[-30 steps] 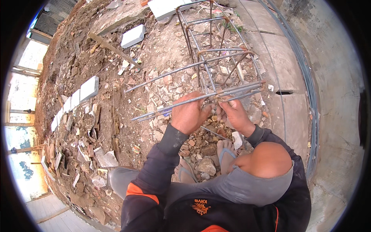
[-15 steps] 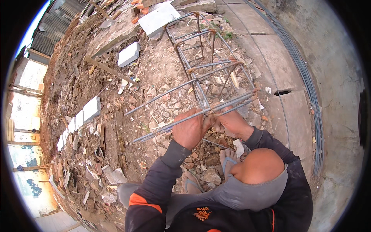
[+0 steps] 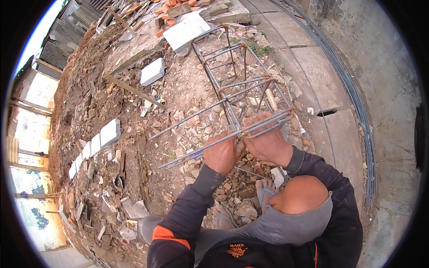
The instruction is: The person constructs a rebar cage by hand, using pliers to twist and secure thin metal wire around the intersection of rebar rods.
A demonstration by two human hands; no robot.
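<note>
A rebar cage of long steel rods and square stirrups stretches away from me over the rubble. Both my hands meet at its near end, where several rods cross it and stick out to the left. My left hand is closed just under these rods, its fingertips hidden at the crossing, so what they pinch cannot be made out. My right hand is wrapped round the crossing rods, with its fingers on the far side and its thumb close to my left hand.
Broken stone and brick cover the ground around my sandalled feet. White blocks lie to the left, near a wooden stake. Orange bricks are piled at the back. Long rods run along the concrete wall on the right.
My right hand has shifted up, its fingers now over the far side of the rods instead of below them. My left hand stays by the crossing, slightly lower. The view has tilted slightly.
</note>
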